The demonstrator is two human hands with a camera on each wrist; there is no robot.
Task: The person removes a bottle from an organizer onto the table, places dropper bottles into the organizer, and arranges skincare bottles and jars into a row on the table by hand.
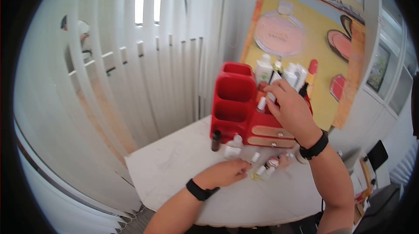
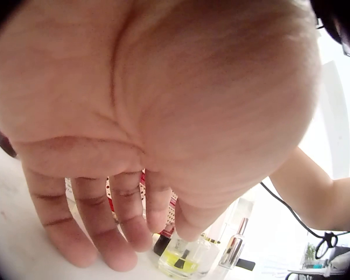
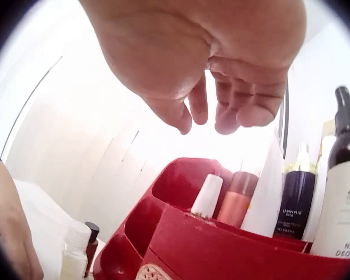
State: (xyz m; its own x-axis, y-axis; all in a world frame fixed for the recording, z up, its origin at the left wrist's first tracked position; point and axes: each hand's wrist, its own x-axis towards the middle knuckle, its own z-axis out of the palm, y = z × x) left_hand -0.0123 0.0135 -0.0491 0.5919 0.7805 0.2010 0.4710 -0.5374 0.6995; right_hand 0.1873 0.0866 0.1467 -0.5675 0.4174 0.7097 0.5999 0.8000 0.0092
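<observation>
My right hand (image 1: 290,107) is over the top of the red organizer (image 1: 233,90), fingers loosely bent. In the right wrist view that hand (image 3: 204,58) holds nothing, above a white-capped bottle (image 3: 207,195), a coral bottle (image 3: 236,204) and a white tube (image 3: 265,198) standing in the organizer. My left hand (image 1: 222,173) is low over the white table (image 1: 170,151), beside a small white-capped bottle (image 1: 255,157). From the left wrist, the palm (image 2: 134,105) shows with relaxed fingers and nothing held; a clear bottle with yellow liquid (image 2: 181,259) stands past the fingertips.
A dark bottle (image 1: 216,140) and a clear bottle (image 1: 234,146) stand before the organizer's left part. Several small bottles lie or stand right of my left hand. Behind are a painting (image 1: 321,37) and vertical blinds (image 1: 152,72); a cabinet (image 1: 388,55) is at the right.
</observation>
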